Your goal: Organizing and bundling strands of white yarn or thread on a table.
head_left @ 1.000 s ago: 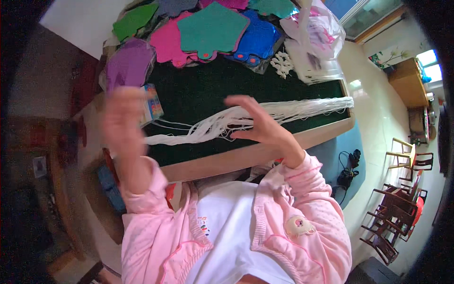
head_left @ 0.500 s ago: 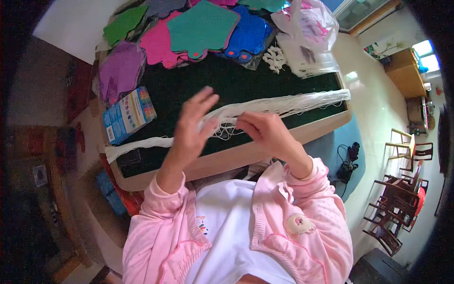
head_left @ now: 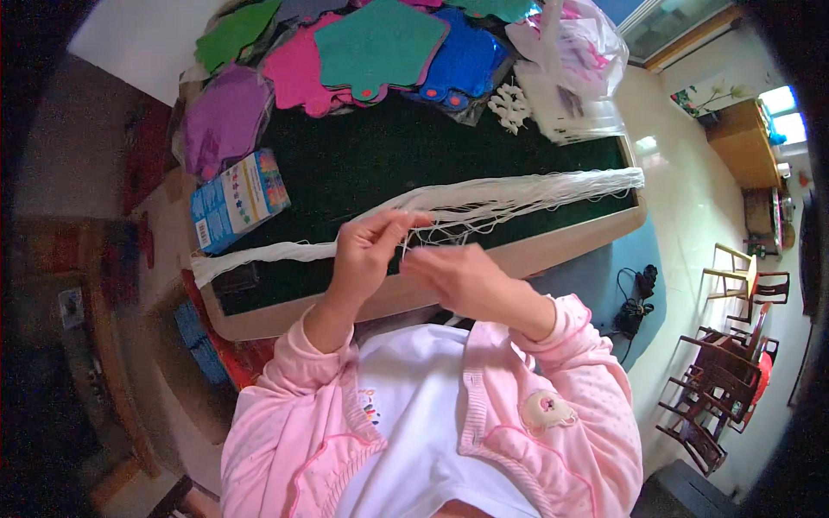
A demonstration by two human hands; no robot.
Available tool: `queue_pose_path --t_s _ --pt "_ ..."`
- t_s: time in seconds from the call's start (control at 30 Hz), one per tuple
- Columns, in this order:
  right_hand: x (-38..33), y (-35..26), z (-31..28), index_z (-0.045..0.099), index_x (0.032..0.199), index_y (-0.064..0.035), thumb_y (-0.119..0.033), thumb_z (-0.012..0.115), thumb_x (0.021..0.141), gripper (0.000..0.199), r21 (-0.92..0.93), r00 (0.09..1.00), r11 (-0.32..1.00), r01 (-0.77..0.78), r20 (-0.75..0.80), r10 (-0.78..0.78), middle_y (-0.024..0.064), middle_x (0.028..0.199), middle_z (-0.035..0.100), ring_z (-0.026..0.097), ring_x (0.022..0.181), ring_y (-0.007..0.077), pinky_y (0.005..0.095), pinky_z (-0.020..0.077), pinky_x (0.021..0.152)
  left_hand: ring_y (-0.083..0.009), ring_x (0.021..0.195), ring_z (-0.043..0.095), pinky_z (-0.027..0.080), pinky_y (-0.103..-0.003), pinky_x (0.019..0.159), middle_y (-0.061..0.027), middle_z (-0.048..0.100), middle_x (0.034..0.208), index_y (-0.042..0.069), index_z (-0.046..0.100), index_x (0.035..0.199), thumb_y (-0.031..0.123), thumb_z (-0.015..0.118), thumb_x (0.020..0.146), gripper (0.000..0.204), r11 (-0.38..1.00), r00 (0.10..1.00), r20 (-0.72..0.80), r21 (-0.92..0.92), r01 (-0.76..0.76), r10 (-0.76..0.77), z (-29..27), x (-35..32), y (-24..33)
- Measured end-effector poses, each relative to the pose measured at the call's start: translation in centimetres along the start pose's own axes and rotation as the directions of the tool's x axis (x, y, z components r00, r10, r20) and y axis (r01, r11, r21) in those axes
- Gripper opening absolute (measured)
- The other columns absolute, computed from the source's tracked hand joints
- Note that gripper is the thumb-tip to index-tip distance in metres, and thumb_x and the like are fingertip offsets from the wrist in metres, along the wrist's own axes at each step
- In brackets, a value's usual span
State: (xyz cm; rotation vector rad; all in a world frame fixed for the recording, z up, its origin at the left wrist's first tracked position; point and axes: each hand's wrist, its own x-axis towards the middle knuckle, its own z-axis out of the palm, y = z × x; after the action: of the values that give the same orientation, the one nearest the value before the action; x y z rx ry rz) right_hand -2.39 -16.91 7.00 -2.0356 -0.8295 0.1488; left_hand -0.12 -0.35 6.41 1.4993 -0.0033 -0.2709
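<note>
Your left grip (head_left: 363,252) pinches a strand (head_left: 405,245) just this side of the white thread bundle (head_left: 535,190); blur hides whether your right grip (head_left: 462,278) holds any. Colored cutouts (head_left: 380,47) lie beyond on the worktop (head_left: 332,160).

On the near side of the white bundle (head_left: 535,192), the right hand (head_left: 462,278) is blurred, its hold unclear. The left hand (head_left: 363,255) hides part of the bundle; the thin strand (head_left: 405,245) it pinches is too fine to trace. Beyond the bundle, the top edge crops a grey piece (head_left: 309,9) and a plastic bag (head_left: 580,47).
</note>
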Motion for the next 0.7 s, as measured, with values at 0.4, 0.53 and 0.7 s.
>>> queue_pose_path --t_s 0.4,0.53,0.7 --pt "0.3 0.9 1.1 0.053 0.088 -0.0066 0.005 0.057 0.062 0.029 -0.042 0.998 0.998 0.056 -0.031 -0.058 0.0094 0.069 0.053 0.057 0.062 0.0289 0.0349 0.0452 0.053 0.0 0.043 0.029 0.019 -0.018 0.04 0.0052 0.045 0.054 0.004 0.058 0.078 0.019 0.046 0.094 0.025 0.972 0.998 0.064 -0.234 -0.008 0.024 -0.6 -0.1 0.0" --pt "1.8 0.8 -1.7 0.054 0.093 -0.0042 0.001 0.057 0.068 0.026 -0.037 0.964 0.995 0.087 -0.25 -0.094 0.0119 0.074 0.055 0.057 0.065 0.0317 0.0358 0.0462 0.055 -0.0002 0.044 0.031 0.021 -0.018 0.04 0.0046 0.049 0.057 0.004 0.059 0.08 0.018 0.046 0.094 0.024 0.998 0.99 0.123 0.004 -0.065 0.064 -0.4 -1.3 -0.2" --pt "2.4 3.7 0.8 0.052 0.09 -0.0071 -0.003 0.055 0.072 0.019 -0.1 0.985 0.992 0.073 -0.148 -0.088 0.0125 0.069 0.052 0.055 0.063 0.0343 0.04 0.0446 0.054 0.0004 0.042 0.031 0.02 -0.018 0.039 0.0054 0.045 0.053 0.003 0.062 0.085 0.02 0.043 0.096 0.028 0.951 0.992 0.007 -0.287 -0.118 0.125 -0.9 -0.4 0.5"
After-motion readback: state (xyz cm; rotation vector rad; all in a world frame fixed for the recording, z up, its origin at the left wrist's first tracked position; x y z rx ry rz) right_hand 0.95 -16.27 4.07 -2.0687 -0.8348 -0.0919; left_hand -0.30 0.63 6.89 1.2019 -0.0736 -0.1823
